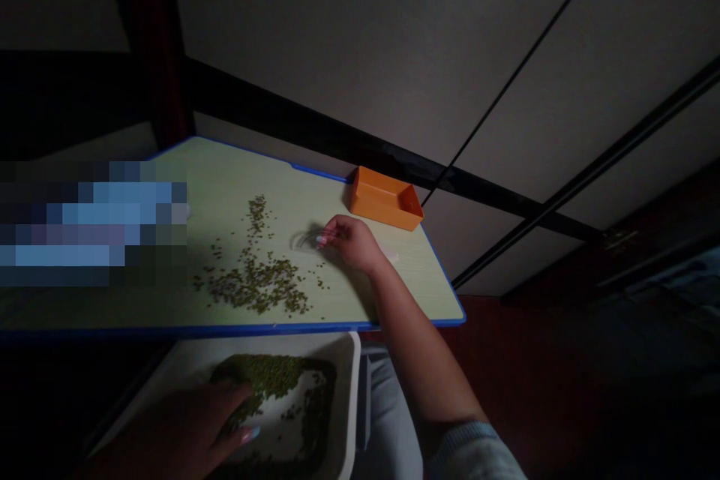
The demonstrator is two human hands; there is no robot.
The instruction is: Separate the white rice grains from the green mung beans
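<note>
On the table, my right hand (349, 241) has its fingers pinched at the edge of a clear, round-edged object (302, 242), which looks like thin plastic; its exact kind is hard to make out. To its left, small green-brown grains (256, 281), like seeds or peppercorns, lie scattered in a loose patch. My left hand (219, 420) reaches into a white tray (353, 382) below the table edge, thumb and fingers apart. Inside the tray, more green grains (275, 373) are heaped towards the far side, next to the fingers. Shadow covers much of this hand.
An orange open box (385, 199) stands at the table's back right corner. The pale table (225, 172) has a blue rim. A pixelated patch (95, 225) hides the left side. Panelled doors (394, 52) rise behind; my legs (391, 412) are beside the tray.
</note>
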